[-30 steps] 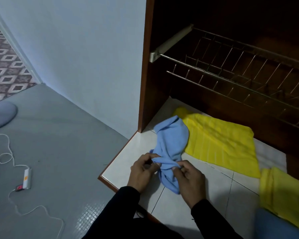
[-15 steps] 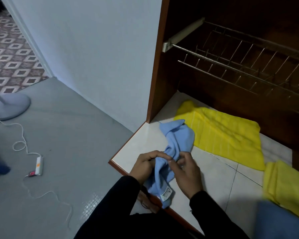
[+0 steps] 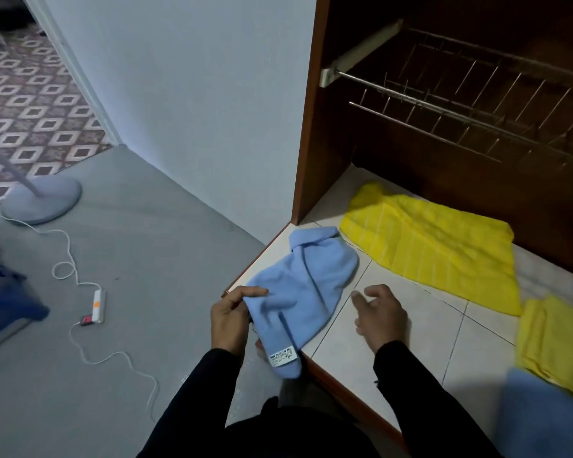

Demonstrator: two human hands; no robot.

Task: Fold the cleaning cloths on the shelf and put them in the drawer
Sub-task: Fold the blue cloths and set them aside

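Observation:
A crumpled light blue cloth (image 3: 306,285) lies at the front left corner of the white tiled shelf (image 3: 411,332), its labelled end hanging over the edge. My left hand (image 3: 230,320) pinches the cloth's left edge between thumb and fingers. My right hand (image 3: 381,317) hovers just right of the cloth, fingers loosely curled, holding nothing. A large yellow cloth (image 3: 437,246) lies spread further back. A folded yellow cloth (image 3: 556,345) and a folded blue cloth (image 3: 540,418) lie at the right edge.
A wire rack (image 3: 470,104) hangs inside the dark wooden cabinet above the shelf. To the left the grey floor holds a fan base (image 3: 42,200), a white cable with a power strip (image 3: 98,305), and a dark blue object (image 3: 4,292).
The blue cloth has been pulled open and spread wider toward the left edge. My right hand has let go of it and moved right; my left hand still holds its edge.

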